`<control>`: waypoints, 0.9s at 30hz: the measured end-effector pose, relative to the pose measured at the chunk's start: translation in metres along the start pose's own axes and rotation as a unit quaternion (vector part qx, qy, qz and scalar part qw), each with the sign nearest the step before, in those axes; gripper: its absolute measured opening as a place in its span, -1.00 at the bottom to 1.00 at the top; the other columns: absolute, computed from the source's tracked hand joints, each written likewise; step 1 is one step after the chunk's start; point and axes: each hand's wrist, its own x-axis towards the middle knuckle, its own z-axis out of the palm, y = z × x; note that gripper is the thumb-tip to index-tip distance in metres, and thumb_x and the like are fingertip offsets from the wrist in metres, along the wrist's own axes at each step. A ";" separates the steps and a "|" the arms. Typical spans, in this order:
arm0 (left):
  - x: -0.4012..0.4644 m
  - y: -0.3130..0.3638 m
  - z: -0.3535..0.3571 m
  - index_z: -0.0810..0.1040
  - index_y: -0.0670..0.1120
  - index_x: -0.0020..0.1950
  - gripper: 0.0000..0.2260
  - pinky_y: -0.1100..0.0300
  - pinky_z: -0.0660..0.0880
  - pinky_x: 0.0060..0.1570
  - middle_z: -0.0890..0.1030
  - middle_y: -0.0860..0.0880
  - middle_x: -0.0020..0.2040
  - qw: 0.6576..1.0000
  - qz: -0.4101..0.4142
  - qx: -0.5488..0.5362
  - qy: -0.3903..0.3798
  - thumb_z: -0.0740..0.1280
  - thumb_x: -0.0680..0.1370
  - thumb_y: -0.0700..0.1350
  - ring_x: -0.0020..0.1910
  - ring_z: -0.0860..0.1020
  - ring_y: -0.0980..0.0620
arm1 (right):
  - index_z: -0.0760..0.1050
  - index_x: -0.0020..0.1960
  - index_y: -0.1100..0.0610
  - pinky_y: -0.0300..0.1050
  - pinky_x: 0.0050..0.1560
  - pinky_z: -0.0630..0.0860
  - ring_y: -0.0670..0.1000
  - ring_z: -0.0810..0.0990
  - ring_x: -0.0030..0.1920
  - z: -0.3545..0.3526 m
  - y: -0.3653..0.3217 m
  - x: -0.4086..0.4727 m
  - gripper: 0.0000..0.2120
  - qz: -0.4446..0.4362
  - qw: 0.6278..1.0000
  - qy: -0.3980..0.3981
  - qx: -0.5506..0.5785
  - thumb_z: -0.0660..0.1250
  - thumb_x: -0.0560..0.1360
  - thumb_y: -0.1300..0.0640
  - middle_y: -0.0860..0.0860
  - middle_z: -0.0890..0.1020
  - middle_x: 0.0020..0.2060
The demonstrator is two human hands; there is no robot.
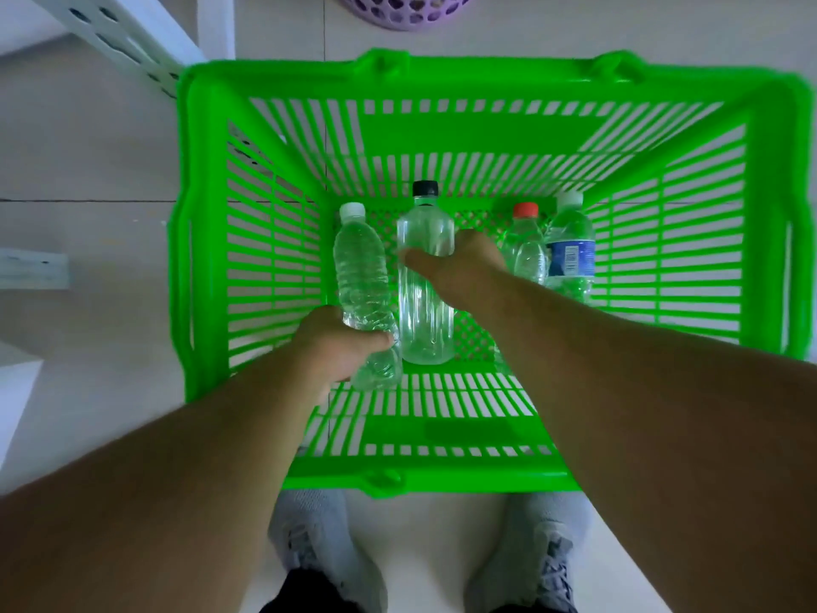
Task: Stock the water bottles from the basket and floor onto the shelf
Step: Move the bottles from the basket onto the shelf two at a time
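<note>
A big green basket (486, 77) sits on the pale tiled floor (88, 139), and four clear water bottles lie in its bottom. The left hand (338, 347) is wrapped around the low end of a bumpy bottle with a white cap (360, 267), at the left of the group. The right hand (460, 269) grips the middle of a smooth, tall bottle with a black cap (424, 232), just beside the first one. To the right of that hand lie a small bottle with a red cap (526, 245) and a bottle with a blue label (570, 250), close together and partly hidden behind the right arm. The basket walls have many slots and stand high on all four sides, so the only way in is the open top. The basket bottom has bare room near the far wall. Two grey shoes (318, 550) stand on the floor at the near edge of the basket. A white shelf post (119, 42) with holes slants at the far left, and a purple basket (406, 11) peeks in at the far edge.
</note>
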 end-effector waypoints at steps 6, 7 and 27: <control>-0.112 0.015 -0.034 0.59 -0.07 -0.02 -0.61 0.30 0.54 -0.23 0.67 -0.02 -0.05 0.995 0.055 -0.074 0.042 0.59 0.31 0.09 -0.14 0.63 0.11 | 0.60 -0.15 -0.02 -0.34 -0.51 0.31 -0.21 0.54 -0.37 -0.080 -0.040 -0.096 -0.53 -0.076 0.996 0.034 -0.002 0.43 0.28 -0.42 -0.18 0.60 -0.40; -0.130 0.019 -0.039 0.56 -0.06 -0.17 -0.70 0.39 0.44 -0.42 0.65 0.07 -0.22 0.993 0.070 -0.080 0.055 0.59 0.32 0.06 -0.31 0.58 0.23 | 0.57 -0.23 -0.02 -0.34 -0.52 0.29 -0.23 0.52 -0.41 -0.093 -0.045 -0.110 -0.55 -0.085 0.995 0.045 0.001 0.44 0.28 -0.41 -0.18 0.58 -0.44; -0.672 0.112 -0.257 0.59 0.05 -0.05 -0.71 0.33 0.51 -0.21 0.70 0.08 -0.17 0.910 0.351 -0.170 0.142 0.60 0.33 -0.14 -0.21 0.65 0.20 | 0.54 -0.13 -0.04 -0.21 -0.18 0.52 -0.24 0.63 -0.20 -0.417 -0.267 -0.639 -0.62 -0.325 0.931 0.152 0.069 0.53 0.28 -0.28 -0.17 0.67 -0.22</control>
